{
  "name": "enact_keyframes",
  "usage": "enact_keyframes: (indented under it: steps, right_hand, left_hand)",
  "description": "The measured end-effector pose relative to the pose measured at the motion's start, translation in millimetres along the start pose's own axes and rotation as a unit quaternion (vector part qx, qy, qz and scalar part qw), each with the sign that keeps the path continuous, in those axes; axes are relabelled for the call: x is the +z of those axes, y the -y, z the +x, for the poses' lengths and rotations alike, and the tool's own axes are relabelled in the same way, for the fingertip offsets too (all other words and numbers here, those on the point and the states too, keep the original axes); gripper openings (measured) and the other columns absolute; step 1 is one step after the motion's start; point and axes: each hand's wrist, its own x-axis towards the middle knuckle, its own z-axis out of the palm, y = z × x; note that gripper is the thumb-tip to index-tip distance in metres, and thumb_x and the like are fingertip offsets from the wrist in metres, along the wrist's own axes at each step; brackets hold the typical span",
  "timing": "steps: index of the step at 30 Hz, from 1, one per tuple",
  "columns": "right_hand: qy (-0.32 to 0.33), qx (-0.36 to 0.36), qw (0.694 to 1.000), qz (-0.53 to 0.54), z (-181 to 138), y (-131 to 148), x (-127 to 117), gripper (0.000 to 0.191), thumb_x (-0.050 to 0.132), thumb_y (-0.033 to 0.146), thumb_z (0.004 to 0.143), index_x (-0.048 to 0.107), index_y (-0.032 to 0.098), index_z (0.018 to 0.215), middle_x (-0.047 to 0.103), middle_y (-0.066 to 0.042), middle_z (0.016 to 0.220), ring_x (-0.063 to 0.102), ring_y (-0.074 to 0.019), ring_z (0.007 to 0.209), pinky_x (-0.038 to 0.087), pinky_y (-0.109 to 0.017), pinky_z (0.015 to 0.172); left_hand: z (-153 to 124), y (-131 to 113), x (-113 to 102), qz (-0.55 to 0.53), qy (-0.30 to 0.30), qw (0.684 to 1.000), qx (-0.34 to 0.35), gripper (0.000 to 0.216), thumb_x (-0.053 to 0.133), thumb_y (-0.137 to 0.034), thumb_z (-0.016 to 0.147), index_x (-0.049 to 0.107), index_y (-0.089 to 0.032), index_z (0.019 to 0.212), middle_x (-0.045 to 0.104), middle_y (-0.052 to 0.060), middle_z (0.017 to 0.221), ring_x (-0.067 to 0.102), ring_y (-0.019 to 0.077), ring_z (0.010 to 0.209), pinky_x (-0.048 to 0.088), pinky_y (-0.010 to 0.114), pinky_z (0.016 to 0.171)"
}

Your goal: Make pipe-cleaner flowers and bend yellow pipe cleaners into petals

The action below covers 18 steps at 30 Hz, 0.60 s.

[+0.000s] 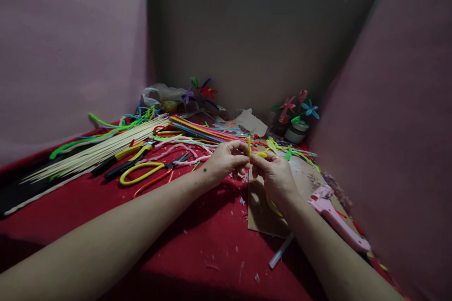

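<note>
Both of my hands meet over the red cloth (197, 254) and pinch a yellow pipe cleaner (250, 146). My left hand (226, 159) grips the upright end with closed fingers. My right hand (273, 171) holds the other part, whose bent loop (262, 154) shows above the knuckles and whose tail curves down under the wrist. A piece of brown cardboard (263, 211) lies below the right hand. A heap of coloured pipe cleaners (201, 130) lies just behind the hands.
Yellow-handled scissors (148, 172), pliers (123, 156) and a bundle of wooden skewers (99, 150) lie at the left. A pink glue gun (335, 218) rests at the right. Finished pipe-cleaner flowers stand in a small pot (297, 130) and by a plastic bag (160, 94) at the back.
</note>
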Motion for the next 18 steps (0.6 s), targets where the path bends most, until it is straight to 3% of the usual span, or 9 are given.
enact_keyframes:
  steps: [5, 18]
  right_hand:
    - [0.057, 0.04, 0.997, 0.02, 0.7, 0.9, 1.5, 0.012, 0.066, 0.024, 0.064, 0.063, 0.013, 0.059, 0.059, -0.001, 0.054, 0.044, -0.0084, 0.042, 0.033, -0.022, 0.042]
    - [0.057, 0.068, 0.995, 0.047, -3.6, 10.7, 9.5, 0.014, 0.062, 0.021, 0.06, 0.057, 0.014, 0.049, 0.05, 0.003, 0.042, 0.041, -0.006, 0.036, 0.029, -0.019, 0.036]
  left_hand:
    - [0.2, -0.2, -0.4, -0.01, -0.012, 1.0, -0.021, 0.013, 0.059, -0.022, 0.073, 0.049, -0.014, 0.076, 0.057, -0.003, 0.052, 0.053, 0.0078, 0.038, 0.035, 0.014, 0.031]
    - [2.9, 3.6, -6.3, -0.046, 0.009, 0.998, -0.05, 0.015, 0.062, -0.022, 0.07, 0.05, -0.015, 0.077, 0.058, -0.002, 0.054, 0.053, 0.0079, 0.038, 0.038, 0.015, 0.032]
